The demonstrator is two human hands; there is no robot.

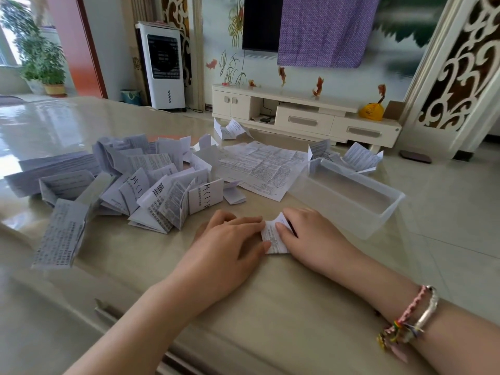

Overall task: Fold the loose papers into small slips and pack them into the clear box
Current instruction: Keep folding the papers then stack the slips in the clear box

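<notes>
Pressing a folded slip [274, 236] flat on the table [270, 307], left hand [230, 239] and right hand [311, 234] fingers spread on it, so next it probably goes into the empty clear box [349, 196] just right.

Heap of folded papers [130, 185] at left on the worktop [270, 307]; unfolded sheet [265, 169] behind centre; clear box [349, 196] at right; folded slip [276, 236] in front, between both hands.

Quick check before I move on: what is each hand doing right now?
Left hand: open, straight fingers pressing the folded paper slip flat on the table.
Right hand: open, fingers pressing the same slip from the other side.
</notes>
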